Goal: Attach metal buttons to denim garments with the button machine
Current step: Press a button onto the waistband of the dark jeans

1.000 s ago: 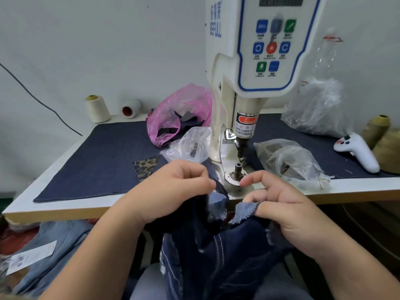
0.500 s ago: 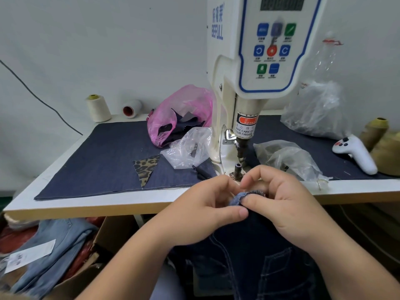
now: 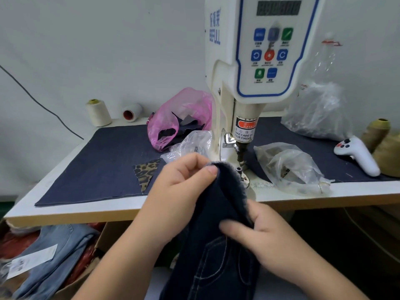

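Holding dark jeans (image 3: 218, 241) up from the lap toward the button machine (image 3: 242, 135), top edge folded just before the metal post (image 3: 238, 169). Left hand (image 3: 184, 187) pinching the fold near its top; right hand (image 3: 266, 237) gripping the frayed edge lower down. Soft, floppy, probably fairly heavy cloth, likely to sag; best held close on both sides of the button spot, taut.
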`<state>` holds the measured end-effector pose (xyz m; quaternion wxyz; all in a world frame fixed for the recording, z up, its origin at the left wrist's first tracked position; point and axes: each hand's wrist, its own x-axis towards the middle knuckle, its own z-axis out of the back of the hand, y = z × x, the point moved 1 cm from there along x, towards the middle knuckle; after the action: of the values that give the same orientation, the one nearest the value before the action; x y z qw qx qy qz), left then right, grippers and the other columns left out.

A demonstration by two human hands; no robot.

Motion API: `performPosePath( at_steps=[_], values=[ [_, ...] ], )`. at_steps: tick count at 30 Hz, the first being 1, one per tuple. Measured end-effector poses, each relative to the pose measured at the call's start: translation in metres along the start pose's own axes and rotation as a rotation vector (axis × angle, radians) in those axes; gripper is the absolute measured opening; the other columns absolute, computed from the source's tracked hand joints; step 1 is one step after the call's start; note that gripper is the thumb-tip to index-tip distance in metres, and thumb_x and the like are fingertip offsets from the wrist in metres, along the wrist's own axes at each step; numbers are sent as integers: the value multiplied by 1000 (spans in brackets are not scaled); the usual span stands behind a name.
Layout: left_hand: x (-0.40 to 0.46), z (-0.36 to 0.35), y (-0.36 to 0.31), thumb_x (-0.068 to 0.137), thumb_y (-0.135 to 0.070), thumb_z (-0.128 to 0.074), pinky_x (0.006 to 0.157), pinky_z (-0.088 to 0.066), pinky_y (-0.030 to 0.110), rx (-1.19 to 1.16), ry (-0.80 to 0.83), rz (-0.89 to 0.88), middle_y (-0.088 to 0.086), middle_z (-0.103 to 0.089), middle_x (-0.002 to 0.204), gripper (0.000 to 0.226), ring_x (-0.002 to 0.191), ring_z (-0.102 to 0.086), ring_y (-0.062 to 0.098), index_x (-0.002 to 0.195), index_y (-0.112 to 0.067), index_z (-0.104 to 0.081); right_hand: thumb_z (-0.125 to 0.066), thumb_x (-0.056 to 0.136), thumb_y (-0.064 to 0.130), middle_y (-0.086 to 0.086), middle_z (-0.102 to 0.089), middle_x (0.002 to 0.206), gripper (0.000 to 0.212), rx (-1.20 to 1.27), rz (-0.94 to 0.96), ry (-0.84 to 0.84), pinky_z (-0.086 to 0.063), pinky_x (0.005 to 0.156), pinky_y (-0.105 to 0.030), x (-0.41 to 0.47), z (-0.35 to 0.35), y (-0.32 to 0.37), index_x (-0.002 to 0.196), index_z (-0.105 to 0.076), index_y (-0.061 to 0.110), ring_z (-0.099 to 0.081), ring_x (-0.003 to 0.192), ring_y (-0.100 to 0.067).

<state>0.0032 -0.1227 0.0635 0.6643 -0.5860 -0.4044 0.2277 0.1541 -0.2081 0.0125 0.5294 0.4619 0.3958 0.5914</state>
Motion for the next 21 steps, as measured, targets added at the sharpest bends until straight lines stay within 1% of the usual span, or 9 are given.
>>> performPosePath(
  at_steps=[3,6,8,10,12,15,17,19,21],
  values=[
    [-2,-5,5,89,-27,-56,55,-40,16,163,113,-26,-7,-58,66,17,60,-50,3,77,-22,-66,-59,91,20,0,-76,94,15,145,164,-125,-52,84,-29,11,-6,12,95,-74,24,-71,94,-17],
    [-11,7,18,87,-37,-68,73,-47,15,80,121,29,-13,-70,93,15,85,-63,2,102,-33,-69,-61,91,33,-13,-69,83,24,211,298,-213,-53,77,-41,22,-8,24,85,-66,10,-65,83,-35],
    [-23,17,31,72,-49,-83,96,-49,25,63,185,99,-11,-65,129,64,120,-61,11,128,-38,-56,-61,90,35,-12,-68,83,22,247,369,-260,-52,75,-44,28,-6,31,87,-66,14,-63,79,-34],
    [-37,15,40,73,-44,-87,106,-47,35,24,301,209,-5,-58,142,82,131,-56,18,142,-37,-43,-62,92,30,-7,-68,84,14,319,376,-287,-55,71,-39,35,-5,35,92,-68,18,-63,76,-25],
    [-43,9,48,81,-27,-82,104,-48,37,33,272,237,-1,-65,135,59,126,-60,22,134,-34,-57,-61,93,25,1,-70,86,10,371,361,-289,-54,74,-33,44,-8,37,94,-70,21,-65,82,-16],
    [-31,17,38,76,-22,-73,89,-56,35,182,28,212,3,-77,106,30,104,-72,24,106,-27,-73,-61,92,27,3,-74,100,14,287,330,-322,-54,87,-37,52,-13,35,103,-70,26,-69,97,-16],
    [-18,35,21,69,-22,-71,84,-59,43,268,-89,186,7,-78,94,27,95,-73,29,96,-21,-74,-63,88,36,8,-70,117,28,186,297,-326,-50,99,-39,53,-12,33,116,-65,35,-64,114,-13],
    [-6,59,-2,63,-27,-74,85,-57,52,373,-206,141,9,-78,87,29,90,-73,31,91,-20,-75,-64,84,38,24,-60,129,43,94,262,-368,-44,103,-20,49,-7,28,125,-56,47,-54,125,1],
    [5,87,-26,54,-39,-78,82,-59,53,429,-353,98,6,-78,81,37,81,-75,28,89,-25,-77,-65,84,33,27,-56,132,48,43,214,-416,-40,104,-17,43,-2,23,127,-52,48,-49,125,7]
  ],
)
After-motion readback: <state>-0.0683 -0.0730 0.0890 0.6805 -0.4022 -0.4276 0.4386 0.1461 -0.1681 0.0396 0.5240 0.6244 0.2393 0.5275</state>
